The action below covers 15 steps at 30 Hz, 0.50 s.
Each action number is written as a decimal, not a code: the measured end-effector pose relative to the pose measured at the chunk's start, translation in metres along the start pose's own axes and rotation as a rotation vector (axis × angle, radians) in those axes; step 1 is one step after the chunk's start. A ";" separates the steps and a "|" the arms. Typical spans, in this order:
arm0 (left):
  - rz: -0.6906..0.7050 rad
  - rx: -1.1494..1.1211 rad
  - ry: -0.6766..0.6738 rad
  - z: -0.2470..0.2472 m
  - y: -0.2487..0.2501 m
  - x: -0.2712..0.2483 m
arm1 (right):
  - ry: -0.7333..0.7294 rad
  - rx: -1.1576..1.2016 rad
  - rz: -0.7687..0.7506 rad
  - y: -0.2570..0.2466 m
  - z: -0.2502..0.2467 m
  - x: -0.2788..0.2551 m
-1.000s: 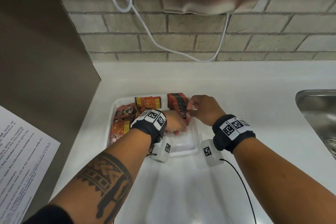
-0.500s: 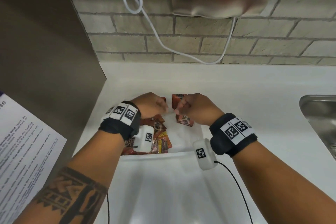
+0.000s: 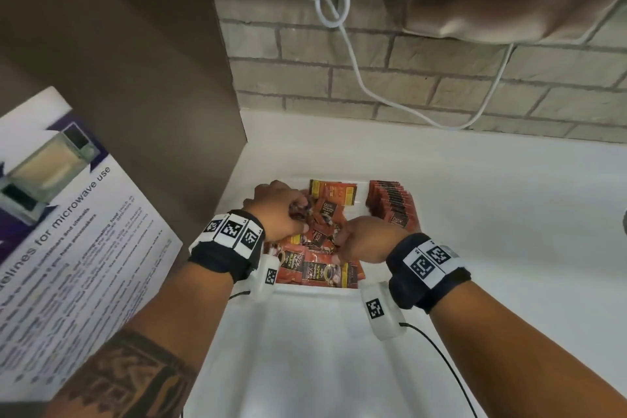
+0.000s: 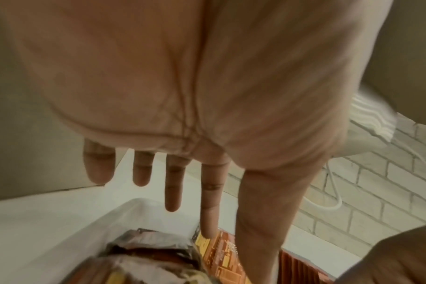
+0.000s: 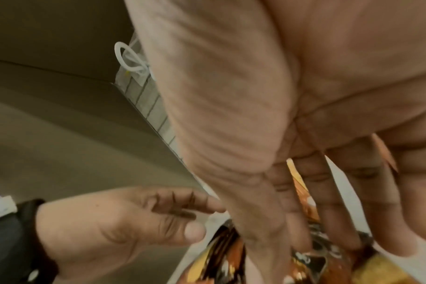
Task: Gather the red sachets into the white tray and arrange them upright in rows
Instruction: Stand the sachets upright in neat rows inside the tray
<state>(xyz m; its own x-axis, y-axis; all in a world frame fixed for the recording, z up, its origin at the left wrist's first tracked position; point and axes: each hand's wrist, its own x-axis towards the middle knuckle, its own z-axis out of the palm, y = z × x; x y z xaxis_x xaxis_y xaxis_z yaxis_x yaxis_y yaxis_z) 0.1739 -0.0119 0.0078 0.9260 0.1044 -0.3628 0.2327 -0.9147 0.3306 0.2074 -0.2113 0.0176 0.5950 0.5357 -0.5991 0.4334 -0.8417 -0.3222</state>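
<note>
Red sachets (image 3: 317, 249) sit in a loose, overlapping heap through the middle and near part of the white tray (image 3: 344, 288), most of them lying flat. At the far right of the tray there's one upright row (image 3: 390, 202), packed edge to edge and leaning a touch.

Both hands are down in the heap. The left hand (image 3: 276, 210) is at the far left of the pile; from the wrist view its fingers (image 4: 173, 184) hang straight and spread, the index tip touching an orange-edged sachet, with nothing pinched. The right hand (image 3: 368, 237) is on the near right side of the pile, just beside the standing row; its fingers reach down among the crinkled foil packets, but whether they've actually closed on one I can't tell, as the tips are buried.

The tray rests on the white desk (image 3: 475, 197), in the corner by a brown panel, with a brick wall and a white cable (image 3: 359, 78) beyond. A printed microwave notice (image 3: 68, 231) hangs at the left.

The risk, as I judge it: that right hand is working very near the standing row, so a nudge from knuckle or wrist could tip it like dominoes. And slick foil packets can slide out of a loose pinch.
</note>
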 end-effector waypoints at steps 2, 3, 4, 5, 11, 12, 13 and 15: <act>0.044 0.010 0.003 0.002 0.005 0.000 | -0.026 0.004 -0.008 -0.002 0.009 0.000; 0.058 0.010 0.005 0.003 0.008 0.001 | -0.012 0.037 -0.002 -0.001 0.013 0.001; 0.071 0.010 0.006 0.004 0.011 0.002 | 0.016 0.083 0.010 -0.001 0.016 0.002; 0.081 0.010 0.004 0.005 0.013 0.003 | 0.045 0.121 0.026 0.000 0.019 0.004; 0.122 0.034 -0.029 0.009 0.025 0.008 | 0.156 0.318 0.021 0.005 0.033 0.007; 0.128 0.042 -0.032 0.009 0.027 0.009 | 0.166 0.336 0.007 0.005 0.034 0.006; 0.134 0.052 -0.037 0.010 0.029 0.009 | 0.175 0.348 -0.007 0.005 0.036 0.006; 0.146 0.070 -0.049 0.011 0.031 0.010 | 0.186 0.374 -0.023 0.004 0.040 0.005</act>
<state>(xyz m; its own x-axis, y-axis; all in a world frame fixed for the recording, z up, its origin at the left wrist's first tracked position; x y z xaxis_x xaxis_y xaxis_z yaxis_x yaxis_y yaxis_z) 0.1867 -0.0432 0.0049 0.9326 -0.0492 -0.3576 0.0738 -0.9437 0.3223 0.1852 -0.2147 -0.0155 0.7149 0.5290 -0.4572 0.1929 -0.7778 -0.5982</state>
